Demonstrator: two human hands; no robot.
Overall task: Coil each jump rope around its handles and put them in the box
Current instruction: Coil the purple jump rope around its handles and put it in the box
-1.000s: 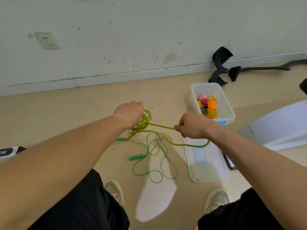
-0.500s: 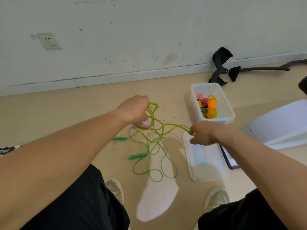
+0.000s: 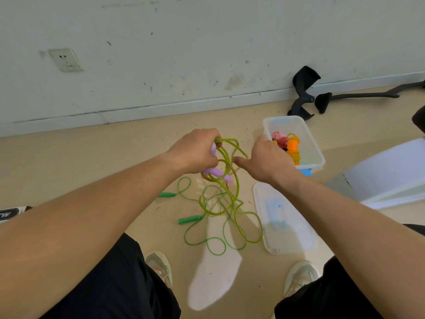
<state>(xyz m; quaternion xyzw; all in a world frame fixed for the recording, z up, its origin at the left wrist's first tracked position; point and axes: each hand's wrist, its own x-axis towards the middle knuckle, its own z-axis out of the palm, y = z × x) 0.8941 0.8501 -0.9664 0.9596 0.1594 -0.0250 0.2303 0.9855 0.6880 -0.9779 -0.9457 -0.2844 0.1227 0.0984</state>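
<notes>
Your left hand (image 3: 195, 150), just left of frame ctr, has its grip closed tight round the purple handles (image 3: 216, 172) & the top loops of the yellow-green rope (image 3: 230, 196); the handle ends stick out below the fist. The rest of that rope hangs in loose loops down to the floor (image 3: 69, 162), not wound on the handles. Your right hand (image 3: 264, 157) is just right of those loops, thumb out straight toward them; fingers are hidden behind the back of the hand, so can't tell if that grip has a strand or not. On the floor below ctr lies a 2nd rope, the green rope (image 3: 207, 242), uncoiled, w/ its 2 green handles (image 3: 189, 219) apart from each other. The box (image 3: 308, 155) sits right of ctr, partly behind your right hand, w/ an orange bundle (image 3: 293, 148) & a pink one inside. Its lid (image 3: 289, 233) lies flat on the floor below it, lower right.
</notes>
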